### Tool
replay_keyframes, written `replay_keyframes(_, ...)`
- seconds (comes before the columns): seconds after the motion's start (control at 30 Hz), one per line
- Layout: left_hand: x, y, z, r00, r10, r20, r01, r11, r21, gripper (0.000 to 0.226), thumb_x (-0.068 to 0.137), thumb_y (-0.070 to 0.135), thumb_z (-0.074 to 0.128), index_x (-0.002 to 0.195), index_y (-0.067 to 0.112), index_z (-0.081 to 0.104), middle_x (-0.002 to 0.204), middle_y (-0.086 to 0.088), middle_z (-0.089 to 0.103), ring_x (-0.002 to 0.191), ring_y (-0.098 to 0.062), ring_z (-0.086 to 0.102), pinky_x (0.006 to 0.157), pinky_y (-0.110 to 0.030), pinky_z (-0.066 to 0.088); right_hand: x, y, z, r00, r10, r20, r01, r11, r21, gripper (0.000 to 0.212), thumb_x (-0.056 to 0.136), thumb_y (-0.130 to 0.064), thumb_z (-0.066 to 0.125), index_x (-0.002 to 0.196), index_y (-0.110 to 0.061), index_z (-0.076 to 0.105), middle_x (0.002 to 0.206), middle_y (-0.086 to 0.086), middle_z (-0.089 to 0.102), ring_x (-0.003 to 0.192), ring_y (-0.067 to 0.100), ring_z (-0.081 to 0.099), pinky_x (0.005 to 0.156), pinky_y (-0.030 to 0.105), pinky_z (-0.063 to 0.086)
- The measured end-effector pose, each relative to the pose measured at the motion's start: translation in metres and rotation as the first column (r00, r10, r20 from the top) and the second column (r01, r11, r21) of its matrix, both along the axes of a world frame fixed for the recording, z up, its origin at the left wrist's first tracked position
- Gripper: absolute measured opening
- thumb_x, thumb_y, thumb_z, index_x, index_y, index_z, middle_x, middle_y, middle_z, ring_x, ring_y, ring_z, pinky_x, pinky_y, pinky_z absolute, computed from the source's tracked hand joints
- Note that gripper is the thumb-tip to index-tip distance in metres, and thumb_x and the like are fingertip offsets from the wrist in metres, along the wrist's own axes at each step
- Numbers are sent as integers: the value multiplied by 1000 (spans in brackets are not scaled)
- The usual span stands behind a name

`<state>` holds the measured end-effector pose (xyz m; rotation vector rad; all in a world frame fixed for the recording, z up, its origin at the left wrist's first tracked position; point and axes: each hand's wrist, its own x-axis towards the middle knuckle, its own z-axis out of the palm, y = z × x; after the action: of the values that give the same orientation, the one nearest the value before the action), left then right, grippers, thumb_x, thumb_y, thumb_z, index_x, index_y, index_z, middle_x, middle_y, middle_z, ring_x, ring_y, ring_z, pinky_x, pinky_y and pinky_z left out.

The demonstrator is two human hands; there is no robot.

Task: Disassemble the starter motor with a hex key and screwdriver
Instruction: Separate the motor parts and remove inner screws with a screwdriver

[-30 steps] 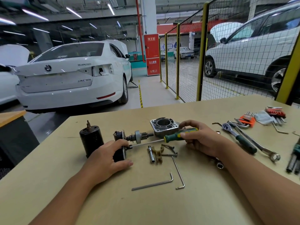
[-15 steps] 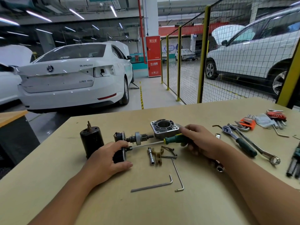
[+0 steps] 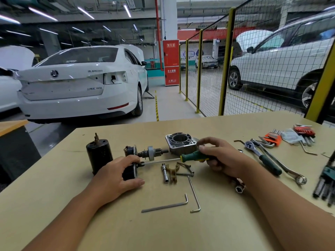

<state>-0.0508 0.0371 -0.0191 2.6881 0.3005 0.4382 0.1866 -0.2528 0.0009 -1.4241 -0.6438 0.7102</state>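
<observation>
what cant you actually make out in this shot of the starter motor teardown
- Head view: where the screwdriver tip meets the black part is hidden by the left hand that grips it; no screw head shows.
- Head view: the socket is partly covered by the right hand and forearm.
- Head view: the tool set at the table's right is cut off by the frame edge.
- Head view: lettering on the white car is too blurred to read.

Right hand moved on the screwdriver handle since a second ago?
Yes. The right hand slid back along the screwdriver, away from the aluminium housing, exposing more green handle.
</observation>
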Motion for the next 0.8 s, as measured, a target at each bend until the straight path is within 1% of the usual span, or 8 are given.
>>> replay_keyframes(0.07, 0, 0, 0, 1000, 4, 3, -4, 1000, -8, 56, 64, 90, 58, 115, 74, 41, 110, 24, 59, 94, -2, 59, 83, -37, 56, 1, 0, -4, 998, 16, -56, -11, 996, 91, 46, 70, -10, 86, 112, -13, 70, 89, 13, 66, 63, 18, 50, 55, 30, 42)
replay_keyframes(0.13, 0, 0, -1, 1000, 6, 11, -5, 1000, -16, 56, 64, 89, 60, 114, 73, 42, 108, 22, 60, 94, -3, 60, 84, -38, 56, 0, 3, -6, 997, -4, -81, 15, 992, 127, 46, 66, -7, 89, 109, -14, 72, 93, 13, 67, 66, 18, 54, 58, 30, 46)
replay_keyframes(0.27, 0, -1, 0, 1000, 11, 15, -11, 1000, -19, 56, 64, 87, 61, 114, 70, 44, 108, 21, 61, 95, -3, 60, 85, -37, 55, -3, 6, -1, 997, -72, -6, 72, 997, -11, 46, 87, -50, 70, 112, -12, 65, 81, 17, 66, 52, 17, 44, 46, 28, 37)
replay_keyframes(0.33, 0, -1, 0, 1000, 16, 12, -16, 1000, -17, 62, 64, 87, 61, 119, 64, 45, 108, 20, 61, 96, -2, 59, 85, -36, 55, -1, 4, 0, 996, -90, 17, 90, 994, -57, 40, 96, -52, 59, 111, -15, 64, 75, 18, 64, 48, 17, 40, 44, 26, 33)
replay_keyframes(0.43, 0, -1, 0, 1000, 21, 3, -21, 1000, -12, 66, 64, 87, 60, 123, 62, 44, 109, 20, 61, 96, -3, 59, 84, -36, 55, 1, 0, 0, 1000, -25, -12, 25, 1000, 3, 28, 93, -30, 69, 115, -13, 64, 81, 17, 64, 52, 15, 39, 45, 25, 33)
replay_keyframes(0.57, 1, -1, 0, 1000, 25, -3, -25, 1000, -6, 68, 64, 88, 59, 125, 60, 44, 110, 22, 60, 98, -3, 59, 85, -36, 54, 0, 3, -5, 993, -28, -116, 47, 985, 163, 45, 69, 5, 81, 109, -10, 68, 97, 17, 62, 63, 18, 50, 57, 30, 38)
replay_keyframes(0.73, 1, -1, 0, 1000, 26, -5, -26, 1000, -5, 68, 64, 88, 59, 125, 60, 44, 110, 22, 60, 97, -1, 58, 85, -35, 54, -5, 8, -2, 996, -89, 27, 90, 996, -11, 56, 76, -52, 75, 110, -8, 67, 85, 20, 68, 50, 16, 45, 42, 24, 37)
replay_keyframes(0.8, 1, -1, 0, 1000, 25, -6, -25, 1000, -7, 66, 65, 88, 59, 123, 61, 44, 109, 21, 60, 97, -2, 58, 84, -36, 55, -2, 5, -2, 997, -72, 25, 72, 997, 3, 50, 76, -45, 81, 109, -10, 68, 86, 22, 67, 51, 16, 44, 44, 25, 37)
